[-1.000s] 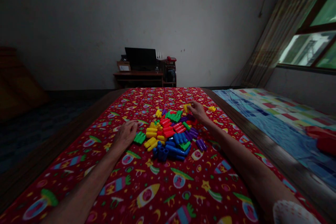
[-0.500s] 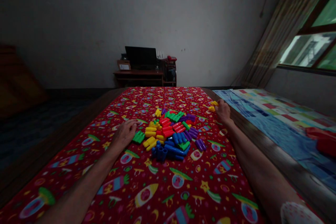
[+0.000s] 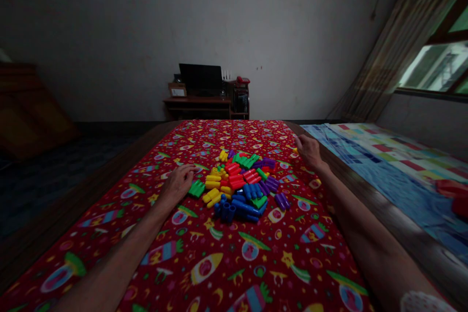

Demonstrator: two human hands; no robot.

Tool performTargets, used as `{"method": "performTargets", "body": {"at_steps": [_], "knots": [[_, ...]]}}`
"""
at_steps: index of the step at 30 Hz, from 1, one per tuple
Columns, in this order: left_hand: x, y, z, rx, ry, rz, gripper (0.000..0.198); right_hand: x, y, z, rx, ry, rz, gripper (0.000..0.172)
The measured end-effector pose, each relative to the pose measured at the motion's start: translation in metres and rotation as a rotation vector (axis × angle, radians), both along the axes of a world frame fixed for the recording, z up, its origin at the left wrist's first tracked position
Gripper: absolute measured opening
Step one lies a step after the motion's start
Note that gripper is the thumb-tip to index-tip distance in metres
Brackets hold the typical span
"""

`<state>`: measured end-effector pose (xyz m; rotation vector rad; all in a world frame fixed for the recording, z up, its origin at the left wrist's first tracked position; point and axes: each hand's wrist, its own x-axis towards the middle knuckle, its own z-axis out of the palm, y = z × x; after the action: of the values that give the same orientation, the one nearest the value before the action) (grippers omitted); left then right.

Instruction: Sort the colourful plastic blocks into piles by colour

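Note:
My left hand rests on the red cloth with its fingers loosely curved and nothing in them. Just right of its fingertips lies a green building block. Out near the right edge of the cloth is my right hand, closed, with a bit of a yellow building block showing at its fingers; the hand hides the rest of it. Between the hands spreads a loose pile of blocks: red blocks, yellow blocks, blue blocks and a purple block lying apart at the right.
A red patterned cloth covers the table, whose dark wooden edge shows at the right. Beyond that lies a blue and chequered bed cover. A desk with a monitor stands against the far wall.
My right hand has turned slightly, so the yellow pieces visible earlier are now mostly hidden behind it. My left hand stays by the green block. The whole view has shifted slightly.

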<state>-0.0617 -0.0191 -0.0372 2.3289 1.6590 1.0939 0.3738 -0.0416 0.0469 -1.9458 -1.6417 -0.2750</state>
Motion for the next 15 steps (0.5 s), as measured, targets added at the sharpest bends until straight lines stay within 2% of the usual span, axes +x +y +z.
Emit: {"method": "performTargets", "body": {"at_steps": [2,4,5,7,11,15], "knots": [[0.0,-0.001,0.001,-0.001,0.005,-0.008,0.04,-0.024,-0.004,0.017,-0.161,0.0,0.277,0.033],[0.001,-0.002,0.004,-0.012,0.018,-0.014,0.041,-0.049,-0.01,0.029,-0.439,-0.031,0.541,0.027],[0.001,-0.003,0.005,-0.02,0.025,-0.012,0.041,-0.061,-0.014,0.032,-0.57,-0.068,0.616,0.023],[0.002,-0.005,0.008,-0.034,0.033,-0.004,0.04,-0.08,-0.021,0.033,-0.693,-0.187,0.652,0.018],[0.003,-0.005,0.008,-0.026,0.019,-0.005,0.037,-0.099,-0.03,0.021,-0.576,-0.402,0.609,0.014],[0.002,-0.004,0.006,-0.008,0.011,-0.014,0.037,-0.104,-0.032,0.009,-0.501,-0.473,0.578,0.028]]}}
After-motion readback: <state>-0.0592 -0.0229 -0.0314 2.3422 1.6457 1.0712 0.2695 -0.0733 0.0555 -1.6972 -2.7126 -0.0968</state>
